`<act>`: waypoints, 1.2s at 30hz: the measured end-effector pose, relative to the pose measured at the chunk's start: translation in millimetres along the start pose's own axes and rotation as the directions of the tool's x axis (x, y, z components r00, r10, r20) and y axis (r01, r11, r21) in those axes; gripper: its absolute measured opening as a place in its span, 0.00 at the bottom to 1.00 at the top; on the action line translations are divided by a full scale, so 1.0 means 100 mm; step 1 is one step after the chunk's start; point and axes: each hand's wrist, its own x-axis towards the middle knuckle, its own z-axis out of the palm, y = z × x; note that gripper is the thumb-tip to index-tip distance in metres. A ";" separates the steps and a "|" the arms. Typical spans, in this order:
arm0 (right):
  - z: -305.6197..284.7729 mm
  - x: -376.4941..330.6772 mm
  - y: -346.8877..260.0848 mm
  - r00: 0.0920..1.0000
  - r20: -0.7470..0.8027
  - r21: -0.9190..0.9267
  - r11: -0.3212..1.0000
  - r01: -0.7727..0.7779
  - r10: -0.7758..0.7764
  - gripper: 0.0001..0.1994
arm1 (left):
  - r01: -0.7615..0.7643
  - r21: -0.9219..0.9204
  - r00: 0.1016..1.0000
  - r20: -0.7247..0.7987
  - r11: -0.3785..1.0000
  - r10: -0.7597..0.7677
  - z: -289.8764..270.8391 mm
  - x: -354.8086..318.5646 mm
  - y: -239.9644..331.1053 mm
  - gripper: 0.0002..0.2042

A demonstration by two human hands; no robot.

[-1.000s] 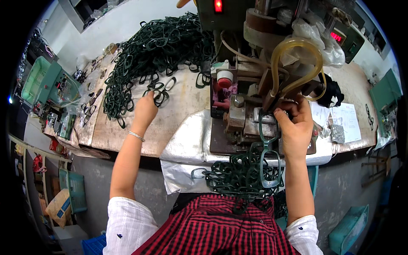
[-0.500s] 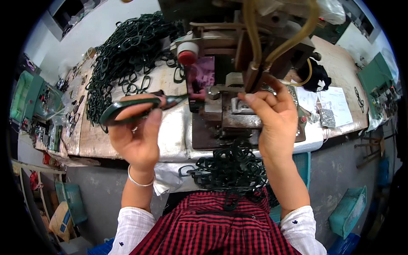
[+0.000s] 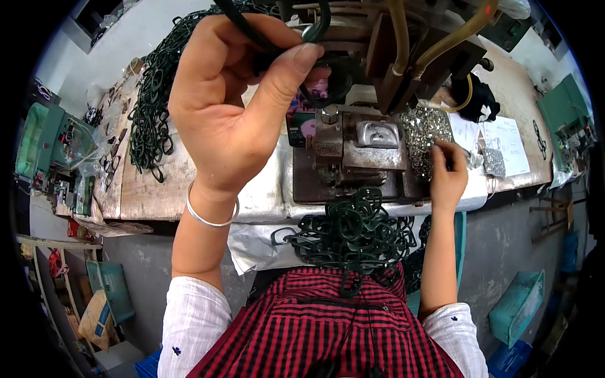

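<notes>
My left hand [image 3: 230, 126] is raised close to the camera, thumb and fingers closed on a dark green eyeglass frame [image 3: 249, 31]. Part of that frame lies behind the fingers or runs past the top edge. Lower and to the right, my right hand [image 3: 449, 179] reaches the edge of a heap of tiny shiny metal pieces [image 3: 427, 129]. Its fingertips are curled together there, and whatever they pinch is too small to make out. Between the hands sits a metal fixture [image 3: 381, 135] with a lens-shaped raised block, bare on top.
A press machine with yellowish hoses [image 3: 400, 38] stands over the fixture. Dark green frames are heaped on my lap [image 3: 353, 230] and at the left of the table [image 3: 151, 107]. Papers [image 3: 504, 148] and a black cloth bundle [image 3: 476, 101] lie at right.
My left hand has risen toward the camera with the eyeglass frame. My right hand has left the fixture and moved right and down to the heap of metal pieces.
</notes>
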 end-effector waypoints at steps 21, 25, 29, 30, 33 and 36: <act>0.38 -0.03 -1.25 0.969 0.240 0.585 0.805 -0.099 -0.056 0.07 | 0.263 0.143 0.963 -0.100 0.954 -0.251 0.03 -0.05 0.31 0.05; 0.34 0.00 -1.33 0.944 0.328 0.748 0.600 -0.285 0.039 0.14 | 0.263 -0.137 0.950 -0.136 0.955 -0.281 0.10 -0.05 0.19 0.04; 0.23 -0.02 -1.45 0.909 0.392 0.755 0.514 -0.407 0.145 0.16 | 0.261 -0.148 0.955 -0.105 0.954 -0.278 0.11 -0.04 0.21 0.06; 0.18 -0.03 -1.48 0.897 0.409 0.741 0.512 -0.434 0.168 0.20 | 0.232 -0.135 0.966 -0.086 0.963 -0.245 0.11 -0.07 0.25 0.07; 0.00 -0.07 -1.49 0.920 0.371 0.575 0.809 -0.121 -0.126 0.25 | -0.034 0.005 0.988 0.154 0.999 0.033 0.16 -0.27 0.31 0.11; 0.05 0.14 -0.99 0.935 0.334 0.211 0.976 0.047 -0.117 0.15 | -0.336 0.184 0.843 0.496 0.924 0.208 0.27 -0.50 0.34 0.10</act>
